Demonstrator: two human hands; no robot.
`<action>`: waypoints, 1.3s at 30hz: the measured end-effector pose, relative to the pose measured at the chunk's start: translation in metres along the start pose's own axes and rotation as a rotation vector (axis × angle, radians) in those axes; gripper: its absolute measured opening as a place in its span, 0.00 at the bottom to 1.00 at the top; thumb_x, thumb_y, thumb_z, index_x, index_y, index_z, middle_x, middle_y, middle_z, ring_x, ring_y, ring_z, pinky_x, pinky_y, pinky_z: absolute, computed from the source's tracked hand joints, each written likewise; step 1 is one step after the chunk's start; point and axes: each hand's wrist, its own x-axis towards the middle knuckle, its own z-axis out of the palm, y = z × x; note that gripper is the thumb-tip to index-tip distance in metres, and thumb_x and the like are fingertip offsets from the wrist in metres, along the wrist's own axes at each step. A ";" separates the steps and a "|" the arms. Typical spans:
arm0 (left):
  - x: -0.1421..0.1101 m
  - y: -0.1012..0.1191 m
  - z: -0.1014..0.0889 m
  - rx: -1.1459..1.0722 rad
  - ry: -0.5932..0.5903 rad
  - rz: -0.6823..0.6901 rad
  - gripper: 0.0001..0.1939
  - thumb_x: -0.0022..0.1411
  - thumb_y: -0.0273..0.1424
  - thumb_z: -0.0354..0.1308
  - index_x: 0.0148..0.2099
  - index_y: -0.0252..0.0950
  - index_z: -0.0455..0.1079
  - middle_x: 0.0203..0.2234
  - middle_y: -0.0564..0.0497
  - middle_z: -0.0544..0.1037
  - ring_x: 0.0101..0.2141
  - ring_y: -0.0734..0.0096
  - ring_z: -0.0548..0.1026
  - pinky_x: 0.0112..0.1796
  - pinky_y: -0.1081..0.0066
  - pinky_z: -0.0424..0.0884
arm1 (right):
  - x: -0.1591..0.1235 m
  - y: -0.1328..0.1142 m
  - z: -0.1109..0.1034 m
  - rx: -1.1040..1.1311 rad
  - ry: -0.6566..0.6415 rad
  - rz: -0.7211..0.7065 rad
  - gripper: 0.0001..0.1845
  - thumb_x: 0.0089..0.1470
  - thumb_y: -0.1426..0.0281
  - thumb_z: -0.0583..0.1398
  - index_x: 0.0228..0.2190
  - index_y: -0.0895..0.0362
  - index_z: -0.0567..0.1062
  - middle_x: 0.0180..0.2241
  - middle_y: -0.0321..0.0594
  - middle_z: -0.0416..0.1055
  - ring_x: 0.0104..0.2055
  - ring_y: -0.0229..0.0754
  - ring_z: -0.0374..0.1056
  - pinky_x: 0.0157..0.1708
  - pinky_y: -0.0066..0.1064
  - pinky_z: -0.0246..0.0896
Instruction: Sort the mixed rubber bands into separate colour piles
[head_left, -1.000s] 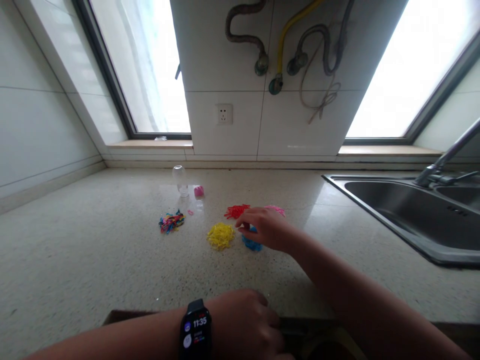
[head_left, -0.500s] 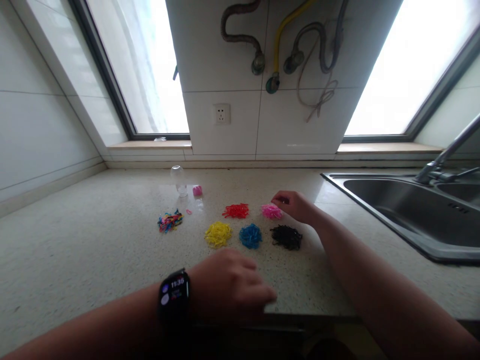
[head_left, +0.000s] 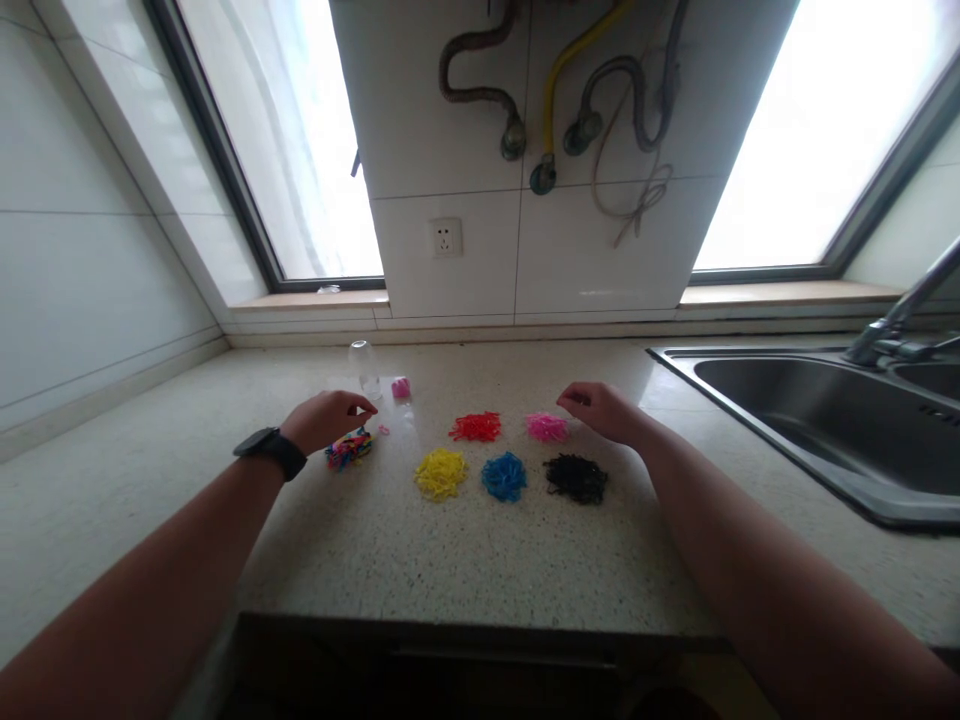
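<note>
The left hand [head_left: 321,420] is by the mixed pile [head_left: 349,452], the right hand [head_left: 600,408] beside the pink pile [head_left: 546,428]; I can't tell if fingers [head_left: 361,402] pinch anything. Both piles sit well back from the bench [head_left: 465,560]'s front edge.

On the left wrist [head_left: 301,440] the person wears a black watch [head_left: 256,442], whose case is flat, with rounded corners, and is seen almost from the side, so its display cannot be read. The strap [head_left: 286,457] is also black, rather broad, and it goes closely around the wrist. Left forearm [head_left: 176,555] and right forearm [head_left: 739,530] are both bare, becoming narrower toward the wrist.
</note>
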 end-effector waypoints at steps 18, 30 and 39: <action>0.002 0.006 0.015 0.074 -0.051 0.012 0.16 0.61 0.46 0.55 0.43 0.46 0.80 0.27 0.52 0.78 0.26 0.70 0.71 0.27 0.72 0.56 | 0.004 0.014 0.005 0.052 -0.013 0.116 0.14 0.54 0.62 0.59 0.32 0.58 0.81 0.28 0.42 0.77 0.29 0.41 0.69 0.31 0.31 0.61; 0.000 0.031 0.007 -0.045 0.043 0.082 0.14 0.63 0.42 0.55 0.41 0.40 0.78 0.22 0.54 0.71 0.22 0.75 0.65 0.27 0.73 0.55 | 0.004 0.014 0.006 0.075 -0.055 0.164 0.16 0.56 0.63 0.56 0.34 0.58 0.81 0.26 0.40 0.75 0.27 0.38 0.67 0.29 0.29 0.58; -0.014 0.127 -0.001 -0.210 -0.001 0.241 0.14 0.65 0.41 0.56 0.42 0.39 0.78 0.21 0.55 0.71 0.23 0.77 0.65 0.26 0.73 0.57 | 0.004 0.010 0.008 0.061 -0.058 0.185 0.15 0.56 0.63 0.56 0.34 0.56 0.82 0.27 0.40 0.76 0.29 0.40 0.68 0.30 0.30 0.58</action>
